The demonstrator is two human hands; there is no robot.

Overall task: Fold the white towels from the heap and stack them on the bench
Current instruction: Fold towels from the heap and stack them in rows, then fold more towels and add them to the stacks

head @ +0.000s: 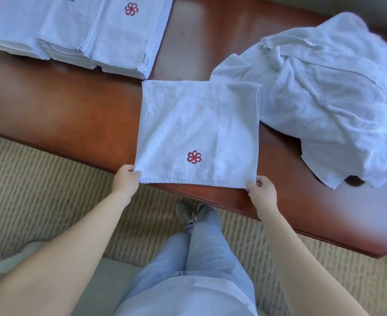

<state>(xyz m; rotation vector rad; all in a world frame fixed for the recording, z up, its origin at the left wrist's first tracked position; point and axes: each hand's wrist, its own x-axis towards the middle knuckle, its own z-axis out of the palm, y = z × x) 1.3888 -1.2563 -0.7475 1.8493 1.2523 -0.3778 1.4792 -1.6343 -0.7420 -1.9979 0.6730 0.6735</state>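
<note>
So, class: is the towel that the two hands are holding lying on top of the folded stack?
No: the towel lies flat on the bare bench, apart from the folded stack.

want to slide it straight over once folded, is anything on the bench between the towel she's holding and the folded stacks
Nothing visible. Only bare bench lies between the towel and the folded stacks. The heap sits on the opposite side.
</note>
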